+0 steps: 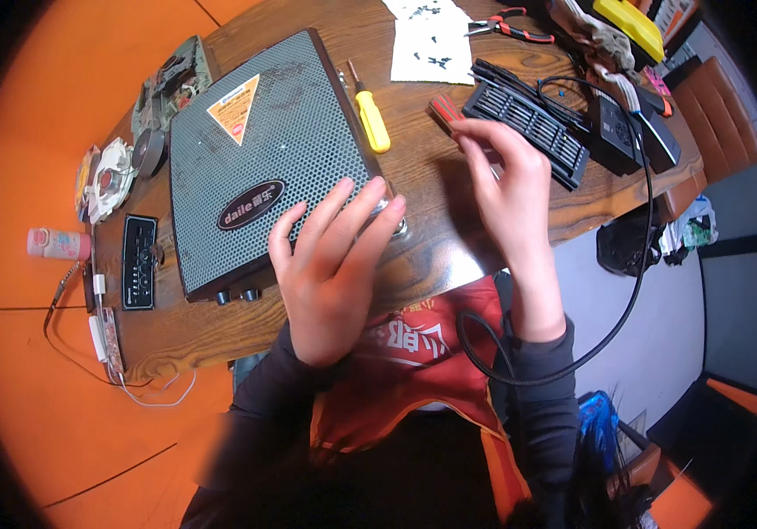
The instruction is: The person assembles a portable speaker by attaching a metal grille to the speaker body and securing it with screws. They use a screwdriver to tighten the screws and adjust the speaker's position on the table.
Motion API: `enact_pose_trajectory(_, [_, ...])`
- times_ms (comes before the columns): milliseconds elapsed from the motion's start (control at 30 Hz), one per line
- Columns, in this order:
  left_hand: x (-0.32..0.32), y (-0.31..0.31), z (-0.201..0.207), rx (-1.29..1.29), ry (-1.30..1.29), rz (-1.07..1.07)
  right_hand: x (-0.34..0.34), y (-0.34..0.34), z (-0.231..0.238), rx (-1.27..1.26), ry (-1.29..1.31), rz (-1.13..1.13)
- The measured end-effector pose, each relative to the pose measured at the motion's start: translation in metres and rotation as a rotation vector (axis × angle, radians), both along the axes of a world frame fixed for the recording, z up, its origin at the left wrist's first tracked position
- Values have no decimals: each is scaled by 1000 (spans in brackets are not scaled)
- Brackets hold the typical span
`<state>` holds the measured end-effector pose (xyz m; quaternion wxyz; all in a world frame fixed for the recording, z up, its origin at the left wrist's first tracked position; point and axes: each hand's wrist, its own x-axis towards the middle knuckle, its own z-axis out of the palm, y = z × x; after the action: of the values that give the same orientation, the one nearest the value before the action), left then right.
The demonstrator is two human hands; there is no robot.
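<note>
A boxy speaker point(308, 132) with a grey perforated metal grille lies face up on the wooden table. Over its near right corner is my left hand point(330, 256), fingers spread and holding nothing; whether the fingertips touch the grille I cannot tell. To the right, above the tabletop, my right hand point(515, 181) pinches a red-handled screwdriver point(446, 111), its ribbed handle pointing up and left. My fingers cover much of it. A yellow-handled screwdriver point(373, 122) lies along the speaker's right side. Two black knobs point(236, 297) stick out from the speaker's near edge.
Beyond my right hand sit a black bit case point(528, 128) and a black box point(615, 132) with a looping cable point(638, 291). Farther back are pliers point(511, 25) and white paper point(431, 44) with small dark pieces. A black control panel point(139, 263) lies left of the speaker.
</note>
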<state>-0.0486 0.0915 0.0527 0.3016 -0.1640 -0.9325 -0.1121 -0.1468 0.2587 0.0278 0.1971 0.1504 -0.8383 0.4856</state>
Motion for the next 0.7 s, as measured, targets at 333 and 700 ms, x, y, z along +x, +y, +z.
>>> enact_pose_trajectory(333, [-1, 9, 1, 104, 17, 50, -71, -87, -21, 474, -111, 58])
enact_pose_trajectory(700, [3, 17, -10, 251, 42, 107, -17, -39, 1, -71, -44, 42])
